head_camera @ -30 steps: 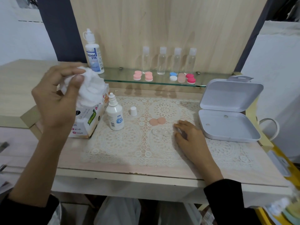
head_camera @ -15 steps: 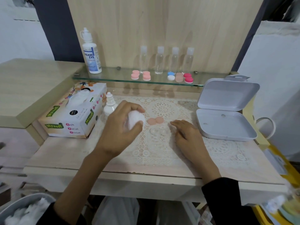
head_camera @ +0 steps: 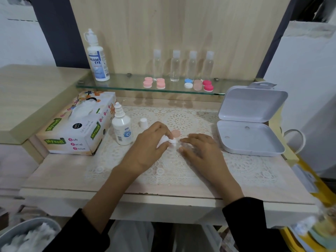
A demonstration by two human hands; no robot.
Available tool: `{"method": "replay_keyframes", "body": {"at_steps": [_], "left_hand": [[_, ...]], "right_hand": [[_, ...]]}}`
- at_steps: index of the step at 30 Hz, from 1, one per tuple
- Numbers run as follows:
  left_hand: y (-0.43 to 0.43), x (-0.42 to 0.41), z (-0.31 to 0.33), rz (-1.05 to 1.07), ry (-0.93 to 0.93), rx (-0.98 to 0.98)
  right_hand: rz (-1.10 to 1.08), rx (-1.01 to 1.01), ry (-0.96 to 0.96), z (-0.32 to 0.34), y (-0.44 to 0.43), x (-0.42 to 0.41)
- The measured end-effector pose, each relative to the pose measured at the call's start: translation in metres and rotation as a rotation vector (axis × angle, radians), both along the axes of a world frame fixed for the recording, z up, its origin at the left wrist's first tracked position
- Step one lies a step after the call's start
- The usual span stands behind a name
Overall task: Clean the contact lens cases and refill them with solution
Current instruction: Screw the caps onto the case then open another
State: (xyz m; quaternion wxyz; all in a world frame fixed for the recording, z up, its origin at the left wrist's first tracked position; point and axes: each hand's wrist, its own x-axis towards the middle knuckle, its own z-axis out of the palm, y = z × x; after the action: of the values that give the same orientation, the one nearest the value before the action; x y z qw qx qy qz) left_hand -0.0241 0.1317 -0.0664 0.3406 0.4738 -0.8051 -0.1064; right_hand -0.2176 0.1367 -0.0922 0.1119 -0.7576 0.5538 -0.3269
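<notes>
Now the left hand pinches a wadded tissue, its tip pointing down at the clear lens case. The case is barely visible on the lace mat between both hands, just right of the tissue. The right hand lies flat with relaxed fingers, its fingertips at the case's right end, probably steadying it.

On the tall white bottle at the left end of the glass shelf, you could read "REAM EYE" in blue capitals; the first letter curved out of sight and the small print below was too fine to read. Your tissue box carried "Mysoft" on green banners on its top, front and end, and "Soft Facial Tissue" on the front. The small bottle beside it showed a blue eye emblem, but its text was illegible.
</notes>
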Motion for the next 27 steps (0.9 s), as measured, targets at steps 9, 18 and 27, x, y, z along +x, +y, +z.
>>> {"method": "replay_keyframes", "body": {"at_steps": [9, 18, 27], "left_hand": [[0.001, 0.003, 0.001, -0.041, -0.212, -0.013], [0.001, -0.005, 0.004, 0.058, -0.382, -0.104], [-0.009, -0.005, 0.010, 0.069, -0.307, 0.018]], "right_hand": [[-0.006, -0.020, 0.031, -0.003, -0.001, -0.001], [-0.009, -0.029, 0.031, -0.004, -0.001, 0.000], [-0.014, -0.028, 0.031, -0.004, -0.002, 0.000]]}}
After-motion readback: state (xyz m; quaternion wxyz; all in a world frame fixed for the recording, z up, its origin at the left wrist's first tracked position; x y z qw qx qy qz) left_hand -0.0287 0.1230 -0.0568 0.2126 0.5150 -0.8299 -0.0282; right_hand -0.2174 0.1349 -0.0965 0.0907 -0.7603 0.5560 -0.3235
